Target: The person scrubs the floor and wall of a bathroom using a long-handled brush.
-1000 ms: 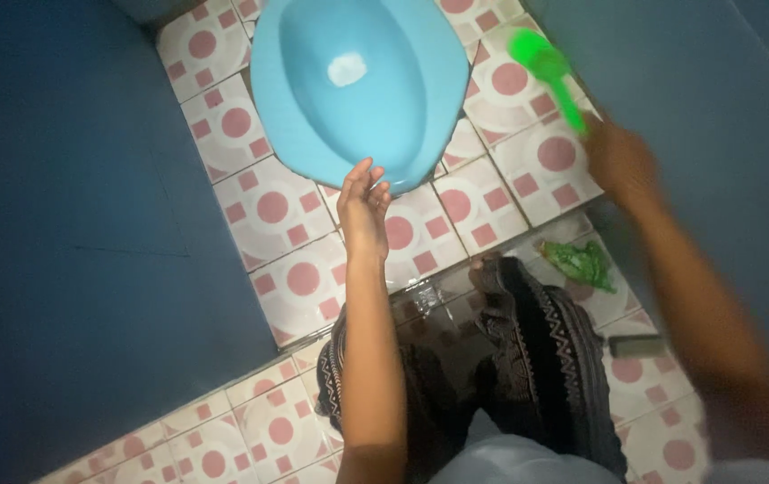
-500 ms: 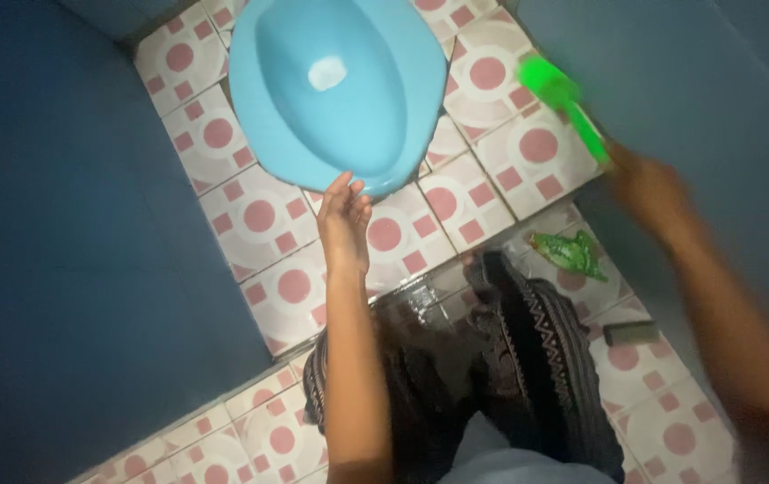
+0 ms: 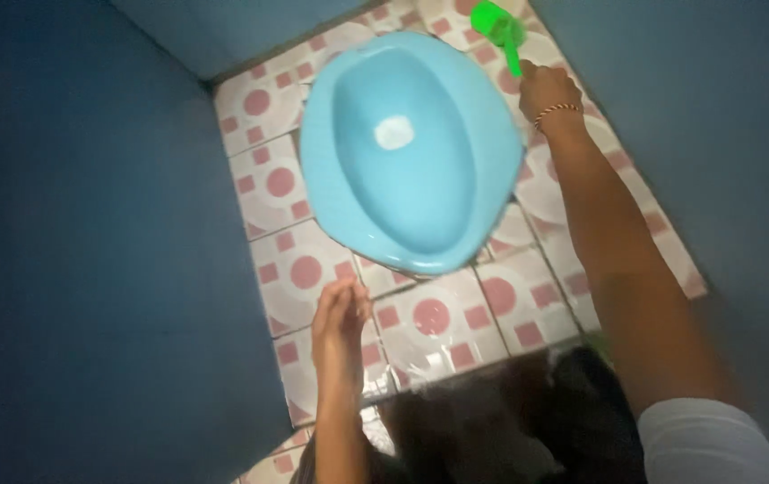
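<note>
A light blue squat toilet pan point(image 3: 411, 152) is set into a floor of white tiles with pink circles and squares point(image 3: 429, 318). My right hand point(image 3: 546, 90), with a beaded bracelet at the wrist, is shut on the handle of a bright green brush point(image 3: 497, 25) held over the floor beside the pan's far right rim. My left hand point(image 3: 340, 318) hangs with its fingers loosely together above the tiles just in front of the pan's near rim, holding nothing.
Dark blue walls point(image 3: 89, 269) close in on the left, back and right. The near tiles look wet and shiny. My dark patterned garment point(image 3: 510, 421) fills the bottom of the view.
My right hand has swung the green brush forward past the pan's far right side. My left hand now sits farther back from the pan's near rim. The view has tilted forward.
</note>
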